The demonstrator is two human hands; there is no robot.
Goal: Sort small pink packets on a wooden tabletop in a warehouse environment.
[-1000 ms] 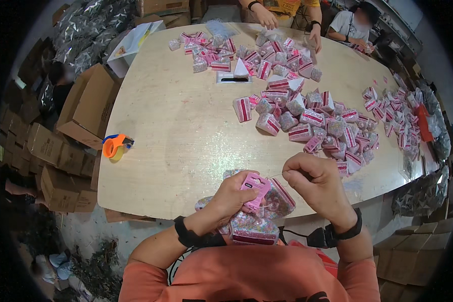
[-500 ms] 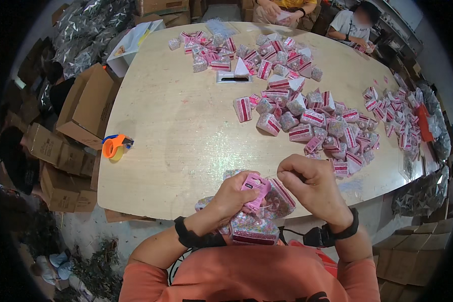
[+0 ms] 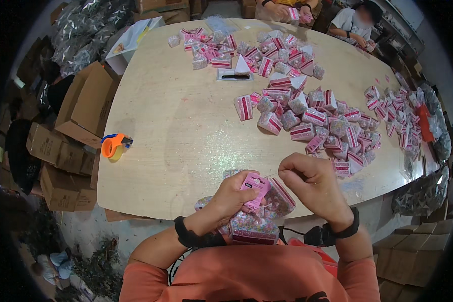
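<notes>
At the near table edge my left hand point(image 3: 235, 191) is closed on a pink hang tag point(image 3: 255, 190), thumb across its face. Around and under the tag are glittery cake-slice ornaments: one sequinned slice point(image 3: 254, 230) sits low against my shirt, another point(image 3: 280, 199) with a dark pink stripe stands to the right. A further sequinned piece is partly hidden behind my left wrist. My right hand point(image 3: 309, 178) is raised just right of the tag, thumb and forefinger pinched together. A faint thin line seems to run from the pinch toward the tag; what it is I cannot make out.
A large heap of cake-slice ornaments point(image 3: 327, 126) lies right of centre, another point(image 3: 272, 53) at the far side. An orange tape dispenser point(image 3: 113, 147) is at the left edge, an open carton point(image 3: 88, 103) beyond it. Two people work across the table; silver bags point(image 3: 420, 194) hang right.
Both my hands stay almost still at the tag. Across the table, the person in yellow now holds a pink-striped piece more plainly in view.
</notes>
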